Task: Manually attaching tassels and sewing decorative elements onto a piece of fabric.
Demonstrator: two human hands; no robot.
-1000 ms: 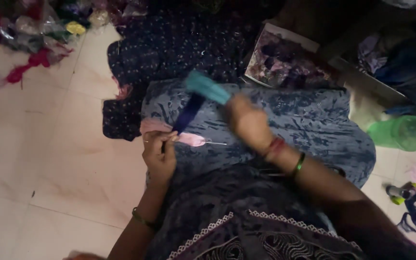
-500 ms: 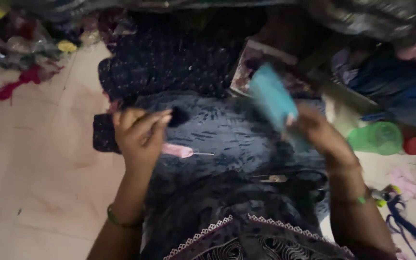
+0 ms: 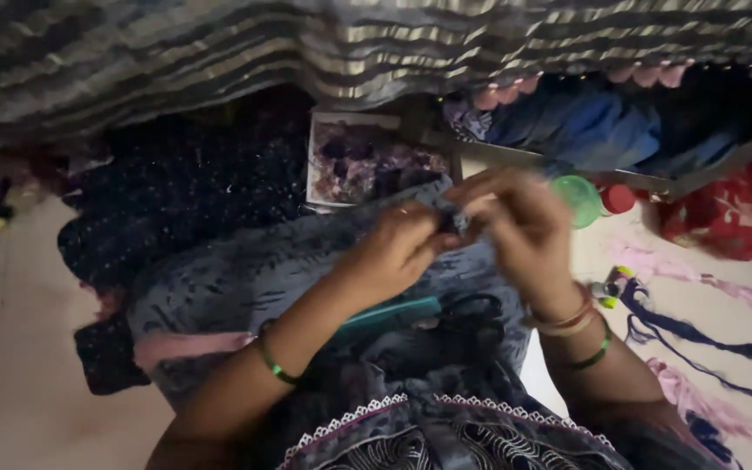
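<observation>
2 hands, left hand [image 3: 393, 248] and right hand [image 3: 515, 222], pinch a small dark piece [image 3: 451, 224] between them.

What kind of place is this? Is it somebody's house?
Probably a home sewing spot on the floor: piles of cloth, scissors on the lap, loose thread strands nearby.

Matt blue cloth [image 3: 245, 278], seemingly velvety

Small dark item [image 3: 448, 223]: pinched between fingertips of left hand [image 3: 393, 252] and right hand [image 3: 520, 228], raised above blue-grey patterned cloth [image 3: 245, 278] across lap. Blurred; shape indistinct. Teal flat object [image 3: 389, 315] lying on cloth beneath left wrist, beside black scissors [image 3: 472, 315].
</observation>
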